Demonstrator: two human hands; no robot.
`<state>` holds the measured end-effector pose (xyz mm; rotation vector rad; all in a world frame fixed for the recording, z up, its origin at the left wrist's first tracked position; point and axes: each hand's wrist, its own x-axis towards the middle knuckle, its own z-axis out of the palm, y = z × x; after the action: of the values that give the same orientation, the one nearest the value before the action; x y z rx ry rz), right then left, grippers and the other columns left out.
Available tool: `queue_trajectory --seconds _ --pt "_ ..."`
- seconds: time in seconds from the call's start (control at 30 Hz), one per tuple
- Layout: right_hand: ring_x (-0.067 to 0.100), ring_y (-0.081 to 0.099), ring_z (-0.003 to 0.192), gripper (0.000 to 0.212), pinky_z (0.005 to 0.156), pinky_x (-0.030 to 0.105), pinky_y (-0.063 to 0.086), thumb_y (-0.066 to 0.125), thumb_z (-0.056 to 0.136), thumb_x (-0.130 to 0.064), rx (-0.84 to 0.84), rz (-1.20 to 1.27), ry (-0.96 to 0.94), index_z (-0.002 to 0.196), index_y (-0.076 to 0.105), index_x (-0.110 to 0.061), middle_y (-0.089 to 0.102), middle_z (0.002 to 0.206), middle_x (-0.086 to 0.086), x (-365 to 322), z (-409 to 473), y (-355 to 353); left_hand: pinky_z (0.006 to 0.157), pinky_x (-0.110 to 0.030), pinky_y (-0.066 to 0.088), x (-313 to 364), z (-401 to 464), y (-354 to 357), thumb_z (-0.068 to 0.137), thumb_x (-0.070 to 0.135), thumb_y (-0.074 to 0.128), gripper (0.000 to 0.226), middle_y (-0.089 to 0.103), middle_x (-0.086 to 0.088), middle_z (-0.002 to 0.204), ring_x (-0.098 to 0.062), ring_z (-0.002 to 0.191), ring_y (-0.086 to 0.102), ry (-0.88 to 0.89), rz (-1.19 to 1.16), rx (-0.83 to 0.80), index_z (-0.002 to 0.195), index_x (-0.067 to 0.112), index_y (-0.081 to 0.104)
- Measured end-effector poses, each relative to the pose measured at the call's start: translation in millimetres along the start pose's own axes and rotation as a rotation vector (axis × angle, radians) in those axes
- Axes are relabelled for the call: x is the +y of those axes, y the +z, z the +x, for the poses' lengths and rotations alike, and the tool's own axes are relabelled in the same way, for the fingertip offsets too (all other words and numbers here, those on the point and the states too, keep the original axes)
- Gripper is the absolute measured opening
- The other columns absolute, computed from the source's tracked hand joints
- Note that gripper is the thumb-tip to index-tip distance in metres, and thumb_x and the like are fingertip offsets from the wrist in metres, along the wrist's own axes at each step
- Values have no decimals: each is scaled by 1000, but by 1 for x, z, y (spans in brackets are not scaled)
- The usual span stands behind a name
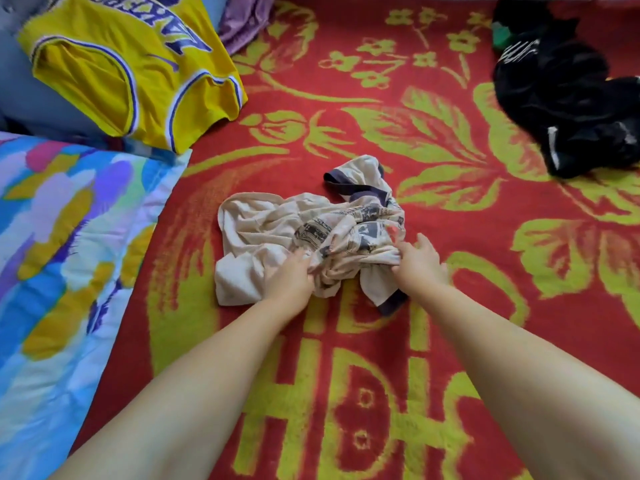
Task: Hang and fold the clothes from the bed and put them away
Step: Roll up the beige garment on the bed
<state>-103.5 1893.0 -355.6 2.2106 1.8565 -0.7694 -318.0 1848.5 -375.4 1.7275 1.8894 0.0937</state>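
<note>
While the cream shirt (304, 230) lies bunched in the middle of the red blanket (346, 98), both hands sit on its near edge. The left hand (291, 277) and the right hand (417, 259) each pinch a fold of cloth. The shirt spreads away from them, longer side to side. The yellow jersey (114, 64) and black clothes (568, 98) lie well apart, so nothing blocks it.

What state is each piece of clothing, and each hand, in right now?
Cream shirt: crumpled on the bed, gripped by both hands.
Yellow jersey: spread out, unfolded.
Black clothes: loose heap.
Purple cloth: bunched, partly out of view.
Left hand: gripping the shirt.
Right hand: gripping the shirt.
</note>
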Motion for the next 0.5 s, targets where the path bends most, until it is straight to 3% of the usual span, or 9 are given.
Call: queue_trajectory --seconds 0.07,0.13,0.2,0.27,0.33,0.4,0.5 --pt "30 33 136 46 111 52 27 41 94 -13 -14 89 -7 138 48 -26 34 149 10 4 -1 7 101 -45 38 -10 -15 8 90 9 44 41 54 -9 132 -33 120 50 -12 -139 -16 129 17 50" --pt "35 52 110 33 93 46 42 37 90 -4 10 240 -26 114 57 -15 57 121 15 7 -10 7 91 -43 44 -17 -29 10 86 5 44 27 64 -13 109 -37 105 56 5 -181 -47 104 18 59" --pt "30 51 77 18 62 35 38 33 87 -1 41 347 -6 81 43 -15 55 89 13 9 -22 -7 80 -40 47 -14 -45 -2 87 6 44 21 66 -13 95 -36 94 59 8 -189 -79 95 20 58" --pt "20 42 63 20 51 32 26 30 83 2 102 466 -21 75 34 -15 48 75 7 9 -33 -29 75 -39 47 0 -58 -13 90 13 45 23 65 -15 96 -35 91 59 31 -109 -80 109 16 57" --pt "20 44 66 22 52 32 30 30 80 4 176 613 -39 82 41 -14 51 75 5 7 -44 -60 74 -42 48 24 -76 -21 92 19 44 20 63 -15 95 -35 89 59 123 22 -112 111 15 50" --pt "26 50 78 28 65 37 41 31 79 5 215 701 -83 93 48 -12 57 85 9 2 -58 -100 71 -41 47 63 -98 -33 93 19 41 16 63 -14 98 -36 91 60 228 128 -173 108 15 45" --pt "27 55 86 38 76 43 49 28 82 6 155 902 -143 103 54 -12 62 97 17 -7 -80 -164 61 -36 36 120 -125 -56 102 33 35 25 65 -15 95 -35 89 61 308 19 -202 95 13 49"
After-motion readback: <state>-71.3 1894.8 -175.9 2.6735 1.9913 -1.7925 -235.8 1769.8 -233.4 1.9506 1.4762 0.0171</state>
